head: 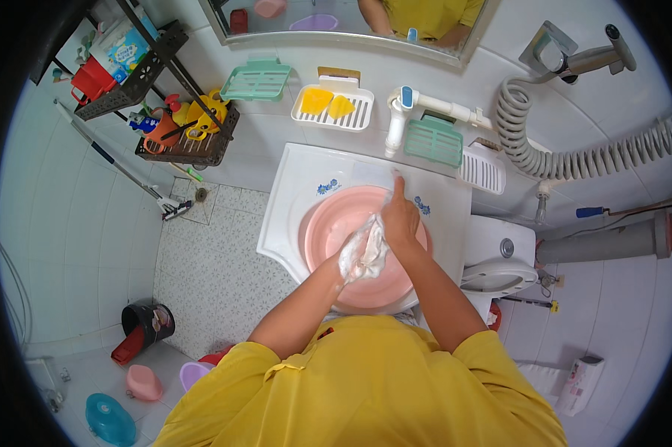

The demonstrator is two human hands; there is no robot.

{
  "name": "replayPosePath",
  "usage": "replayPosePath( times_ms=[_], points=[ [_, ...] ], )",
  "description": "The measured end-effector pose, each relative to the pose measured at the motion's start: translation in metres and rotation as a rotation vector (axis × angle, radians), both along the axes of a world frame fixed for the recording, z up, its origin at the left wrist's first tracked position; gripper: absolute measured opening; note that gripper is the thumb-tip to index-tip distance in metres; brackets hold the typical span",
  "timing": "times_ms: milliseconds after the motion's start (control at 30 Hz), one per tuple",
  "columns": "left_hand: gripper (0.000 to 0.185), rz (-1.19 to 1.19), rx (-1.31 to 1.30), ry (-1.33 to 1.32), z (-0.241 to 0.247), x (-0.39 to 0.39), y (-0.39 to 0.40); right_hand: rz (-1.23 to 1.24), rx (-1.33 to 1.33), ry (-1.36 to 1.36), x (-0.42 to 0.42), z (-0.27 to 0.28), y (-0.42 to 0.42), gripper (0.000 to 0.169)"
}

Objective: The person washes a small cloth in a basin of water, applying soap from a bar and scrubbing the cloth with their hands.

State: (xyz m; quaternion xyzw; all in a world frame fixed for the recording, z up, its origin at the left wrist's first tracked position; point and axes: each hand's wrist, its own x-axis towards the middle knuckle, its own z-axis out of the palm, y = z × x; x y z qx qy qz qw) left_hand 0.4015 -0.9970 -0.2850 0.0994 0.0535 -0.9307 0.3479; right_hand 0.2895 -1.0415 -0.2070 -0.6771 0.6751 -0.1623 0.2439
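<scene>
Over a pink plastic basin set in the white washbasin, my left hand is covered in thick white suds. It grips a soapy white cloth. Close by on the right is my right hand, its index finger extended towards the back ledge of the washbasin. The other fingers curl under beside the cloth, and whether they pinch it is hidden. Beyond that fingertip, a white plastic tap with a blue-topped handle points down over the ledge.
Wall soap dishes include a white one holding yellow sponge pieces and a green one. A coiled hose hangs at right above the toilet. A wire shelf with cups and a floor mop are at left.
</scene>
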Motion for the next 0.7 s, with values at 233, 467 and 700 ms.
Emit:
replayPosePath(
  times_ms=[233,467,700],
  points=[
    [0.032,0.338,-0.177,0.157,0.03,-0.027,0.005,0.26,-0.315,0.007,0.028,-0.005,0.053,0.053],
    [0.035,0.06,0.004,-0.379,0.044,-0.007,-0.009,0.116,-0.402,0.076,0.019,-0.077,0.033,0.049],
    [0.031,0.054,0.159,0.02,0.013,-0.01,0.0,-0.035,0.104,-0.006,0.005,0.031,-0.015,0.05]
  ],
)
